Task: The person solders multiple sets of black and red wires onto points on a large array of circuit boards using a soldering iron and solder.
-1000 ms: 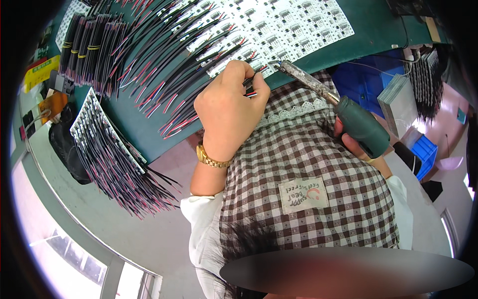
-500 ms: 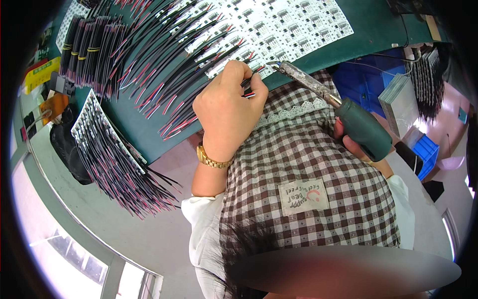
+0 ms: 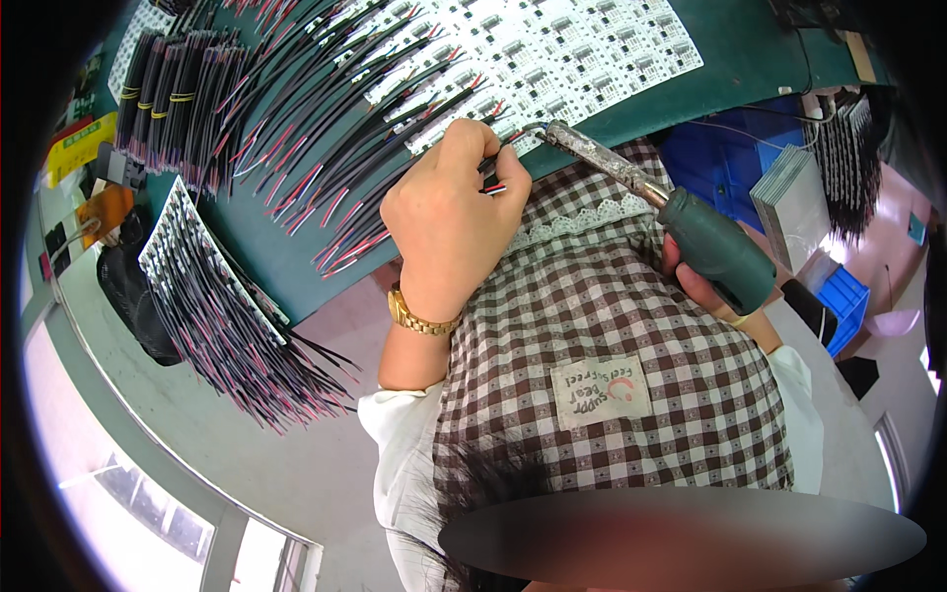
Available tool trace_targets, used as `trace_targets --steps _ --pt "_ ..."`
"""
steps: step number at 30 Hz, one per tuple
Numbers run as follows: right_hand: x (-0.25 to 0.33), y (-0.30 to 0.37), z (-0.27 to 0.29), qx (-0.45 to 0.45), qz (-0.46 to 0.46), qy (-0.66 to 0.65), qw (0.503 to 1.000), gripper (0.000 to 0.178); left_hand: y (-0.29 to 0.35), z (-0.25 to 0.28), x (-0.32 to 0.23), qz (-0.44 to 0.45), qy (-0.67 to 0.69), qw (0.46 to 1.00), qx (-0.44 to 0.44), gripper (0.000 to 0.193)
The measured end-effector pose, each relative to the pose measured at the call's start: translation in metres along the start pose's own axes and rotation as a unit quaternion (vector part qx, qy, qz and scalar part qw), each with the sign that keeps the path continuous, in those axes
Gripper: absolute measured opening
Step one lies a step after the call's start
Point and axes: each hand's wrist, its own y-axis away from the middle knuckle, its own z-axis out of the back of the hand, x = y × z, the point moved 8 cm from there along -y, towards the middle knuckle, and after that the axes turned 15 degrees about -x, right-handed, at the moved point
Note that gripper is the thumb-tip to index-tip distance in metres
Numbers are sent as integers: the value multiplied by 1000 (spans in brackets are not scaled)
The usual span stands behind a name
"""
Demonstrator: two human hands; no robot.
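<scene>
Your left hand point(image 3: 449, 212) pinches a black wire point(image 3: 509, 139) at the near edge of the white circuit-board sheet point(image 3: 557, 61); your right hand point(image 3: 698, 284) grasps the soldering iron point(image 3: 683, 212); steady the wire beside its tip point(image 3: 539, 126), skin clear of metal

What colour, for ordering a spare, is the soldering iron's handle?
The handle is dark green, clearest in the head view.

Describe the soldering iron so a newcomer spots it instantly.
On the green table, find the white circuit board sheet. By that sheet's near edge, the soldering iron slants down rightward into the right hand. Unlike the black wires nearby, it has a thick dark green handle and scuffed metal shaft.
</scene>
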Motion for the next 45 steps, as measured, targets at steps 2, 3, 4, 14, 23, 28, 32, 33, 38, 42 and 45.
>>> trace_targets --steps 2,3,4,14,23,28,32,33,38,42,45 --pt "4 -5 -5 26 0 -37 999 34 3 4 4 3 -10 1000 0 20" --pt "5 -7 -10 49 -1 -68 996 42 4 5 6 3 -16 1000 1 20" --pt "9 -8 -6 46 -1 -58 997 42 1 3 2 1 -5 1000 0 20" --pt "-8 11 -2 51 -165 -52 984 37 1 1 1 -15 -4 1000 -11 20" --pt "-26 23 -6 -16 -265 -213 940 42 0 6 4 -5 -17 1000 -3 19" --pt "-22 21 -3 -16 -324 -221 920 44 -8 -7 12 73 11 992 101 13" --pt "-15 14 -2 24 -228 -78 970 43 -13 -9 15 72 2 986 150 11" --pt "-14 12 -2 18 -228 -67 971 42 -13 -9 16 74 4 986 152 11" --pt "-2 -2 -1 22 -136 -70 988 28 -15 -11 19 102 42 982 154 11" --pt "-7 1 -2 -3 -163 -41 986 41 -17 -13 19 104 54 978 170 10" --pt "-9 4 -2 -9 -157 -41 987 37 -16 -12 19 101 44 979 170 9"
